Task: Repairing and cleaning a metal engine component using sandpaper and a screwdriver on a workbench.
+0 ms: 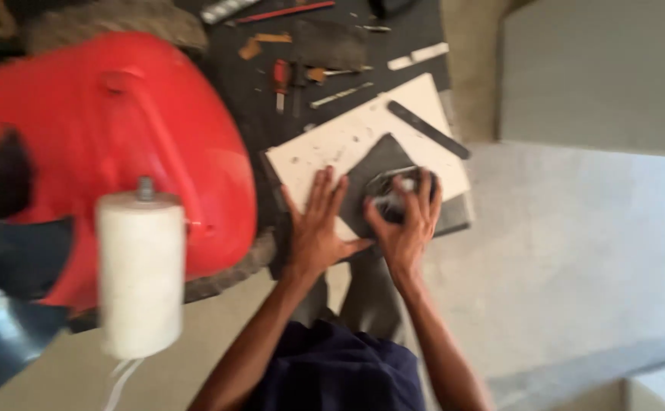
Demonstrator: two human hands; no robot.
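Curled fingers of the right hand (405,217) were wrapped over a small dark, partly shiny object (395,196), clamped on it from above with the fingertips bent down around its far edge; blur hid what kind of object it was. It sat on a dark grey square sheet of material (374,164), which lay tilted like a diamond on a white rectangular board (347,137). Beside it, the left hand (318,221) lay flat and spread, fingers apart and pointing away from the body, palm pressed down on the near left edge of the dark sheet and the white board, closed around nothing. Both thumbs nearly met between the two hands.

A long black flat strip (427,129) lay diagonally across the board's far right corner. Beyond the board, on a dark work surface (233,84), lay scattered hand tools, among them a red-handled tool (280,78), a thin red rod (283,11) and some pale metal pieces. To the left stood a large red rounded plastic body (119,144), and in front of it, close to the camera and blurred, a white cylindrical spool of thread (140,274) with a metal pin on top. Forearms reached out from dark blue clothing (332,373) at the bottom edge. Pale concrete floor (576,251) filled the right side.
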